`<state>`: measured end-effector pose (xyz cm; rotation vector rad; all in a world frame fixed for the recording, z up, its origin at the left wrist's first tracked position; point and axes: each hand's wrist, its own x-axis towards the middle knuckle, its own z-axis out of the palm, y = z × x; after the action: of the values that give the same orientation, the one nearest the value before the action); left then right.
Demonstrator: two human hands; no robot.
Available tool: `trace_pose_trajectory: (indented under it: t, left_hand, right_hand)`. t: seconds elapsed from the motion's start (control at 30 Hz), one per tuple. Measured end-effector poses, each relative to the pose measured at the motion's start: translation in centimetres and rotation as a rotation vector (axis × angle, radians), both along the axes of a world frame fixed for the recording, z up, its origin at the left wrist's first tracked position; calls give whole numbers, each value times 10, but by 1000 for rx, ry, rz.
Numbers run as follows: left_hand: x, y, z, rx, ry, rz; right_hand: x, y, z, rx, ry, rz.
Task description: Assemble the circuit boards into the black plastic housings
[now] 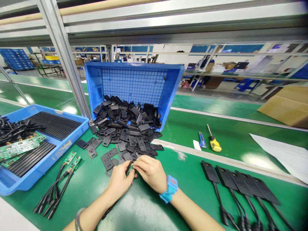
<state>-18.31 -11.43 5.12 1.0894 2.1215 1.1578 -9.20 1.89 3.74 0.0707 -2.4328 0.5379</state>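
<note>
My left hand (119, 182) and my right hand (149, 171) meet over the green table, both pinched on a small green circuit board (129, 168) with a black cable running back toward me. A blue wrist strap (170, 188) sits on my right wrist. Just beyond my fingers lies a spill of black plastic covers (125, 134) pouring out of a tipped blue bin (134, 85).
A blue tray (36, 166) at left holds black trays, cables and green boards. Cabled boards (60, 183) lie left of my hands. Several finished black units with cables (240, 186) lie at right. A screwdriver (213, 141) and blue cutter (201, 140) rest beyond. Cardboard box (286, 107) far right.
</note>
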Motion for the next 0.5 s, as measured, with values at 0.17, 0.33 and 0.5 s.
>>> trace_pose_trajectory:
  t: [0.17,0.33,0.5]
  left_hand:
    - [-3,2,-9,-7,-135,-21]
    - [-12,3,-9,93,-471,64]
    - [-13,2,0,181,-647,96]
  right_hand:
    - [-1,-3,11,215,-222,-37]
    - [17,42,32,94,-577,-291]
    - [62,123,22,69,-775,-747]
